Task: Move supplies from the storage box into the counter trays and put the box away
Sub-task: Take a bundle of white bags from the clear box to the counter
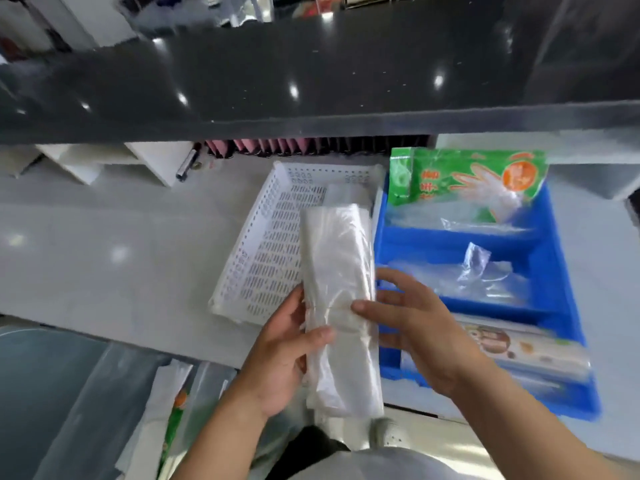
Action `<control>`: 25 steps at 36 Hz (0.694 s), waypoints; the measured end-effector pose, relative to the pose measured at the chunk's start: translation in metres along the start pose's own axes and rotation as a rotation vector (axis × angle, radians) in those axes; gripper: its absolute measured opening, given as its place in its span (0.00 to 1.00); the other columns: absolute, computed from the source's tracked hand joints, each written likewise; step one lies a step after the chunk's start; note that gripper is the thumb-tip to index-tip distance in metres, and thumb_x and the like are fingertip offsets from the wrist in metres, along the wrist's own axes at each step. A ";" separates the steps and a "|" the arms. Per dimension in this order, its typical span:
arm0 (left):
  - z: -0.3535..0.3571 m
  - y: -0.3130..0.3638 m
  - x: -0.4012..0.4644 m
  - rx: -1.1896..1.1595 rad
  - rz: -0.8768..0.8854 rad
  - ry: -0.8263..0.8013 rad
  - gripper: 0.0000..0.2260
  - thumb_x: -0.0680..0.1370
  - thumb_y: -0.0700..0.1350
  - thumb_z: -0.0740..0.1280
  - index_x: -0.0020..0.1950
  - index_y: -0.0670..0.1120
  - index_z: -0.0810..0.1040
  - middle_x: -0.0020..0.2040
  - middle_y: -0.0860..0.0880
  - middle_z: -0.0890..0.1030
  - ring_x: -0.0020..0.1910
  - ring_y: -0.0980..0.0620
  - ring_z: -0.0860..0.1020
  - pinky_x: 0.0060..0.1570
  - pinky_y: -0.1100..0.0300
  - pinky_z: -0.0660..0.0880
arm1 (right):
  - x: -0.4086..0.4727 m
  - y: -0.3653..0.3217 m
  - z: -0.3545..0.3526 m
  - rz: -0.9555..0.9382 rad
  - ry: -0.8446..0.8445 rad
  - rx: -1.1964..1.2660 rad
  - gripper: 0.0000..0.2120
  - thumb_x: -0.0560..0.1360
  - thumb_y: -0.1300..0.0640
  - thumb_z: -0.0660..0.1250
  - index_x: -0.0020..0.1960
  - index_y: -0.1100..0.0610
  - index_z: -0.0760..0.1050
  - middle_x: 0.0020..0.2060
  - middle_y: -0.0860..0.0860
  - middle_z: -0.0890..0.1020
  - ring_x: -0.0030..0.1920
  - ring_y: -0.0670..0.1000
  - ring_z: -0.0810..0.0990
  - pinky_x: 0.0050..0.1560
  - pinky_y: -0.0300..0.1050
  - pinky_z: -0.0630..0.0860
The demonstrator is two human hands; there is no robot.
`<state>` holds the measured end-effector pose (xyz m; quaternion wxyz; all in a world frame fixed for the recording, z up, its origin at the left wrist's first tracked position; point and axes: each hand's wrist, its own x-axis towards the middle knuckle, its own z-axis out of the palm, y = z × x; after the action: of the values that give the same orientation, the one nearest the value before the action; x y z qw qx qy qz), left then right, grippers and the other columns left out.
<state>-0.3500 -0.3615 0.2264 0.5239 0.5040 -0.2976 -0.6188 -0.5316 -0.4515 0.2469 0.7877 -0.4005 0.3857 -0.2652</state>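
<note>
The green glove packet (467,178) carries red characters and an orange round badge, too blurred to read; it shows a printed clear glove and leans on the far rim of the blue tray (561,271). A long box (498,351) with a cartoon face and small pictures lies across the blue tray's near end; its writing cannot be made out.

The left hand (280,358) reaches up from below, thumb over the front of a folded bundle of clear plastic bags (339,306), fingers behind it, so its grip is closed on the bundle. The right hand (412,323) comes in from the right, thumb pressed on the bundle's tied middle, fingers spread behind; it grasps the bundle too. The bundle hangs above the near right corner of the white perforated tray (263,251).

Two trays sit side by side on the pale bench (121,254). One loose clear glove (478,268) lies in the blue tray's middle compartment
</note>
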 end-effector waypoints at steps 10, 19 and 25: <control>0.035 0.025 0.054 0.175 -0.039 -0.353 0.28 0.75 0.38 0.72 0.73 0.54 0.71 0.65 0.45 0.79 0.62 0.41 0.79 0.55 0.53 0.78 | -0.029 -0.020 -0.037 -0.143 0.141 -0.009 0.15 0.71 0.59 0.75 0.57 0.57 0.81 0.51 0.58 0.86 0.51 0.57 0.85 0.44 0.45 0.81; 0.071 0.037 0.092 0.307 0.031 -0.519 0.27 0.72 0.40 0.74 0.68 0.60 0.75 0.60 0.48 0.82 0.62 0.46 0.79 0.63 0.43 0.75 | -0.052 -0.032 -0.036 -0.314 0.464 -0.003 0.15 0.71 0.59 0.73 0.57 0.60 0.82 0.50 0.61 0.86 0.49 0.60 0.85 0.41 0.48 0.81; 0.067 0.041 0.112 0.374 0.046 -0.641 0.26 0.72 0.49 0.75 0.68 0.62 0.75 0.62 0.53 0.81 0.64 0.55 0.76 0.65 0.53 0.73 | -0.059 -0.035 -0.032 -0.401 0.639 -0.068 0.16 0.69 0.59 0.73 0.55 0.62 0.82 0.48 0.62 0.86 0.45 0.60 0.85 0.42 0.53 0.81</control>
<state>-0.3919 -0.4901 0.2493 0.3167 0.3648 -0.5659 -0.6681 -0.5945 -0.4410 0.2873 0.5462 -0.3910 0.5346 -0.5127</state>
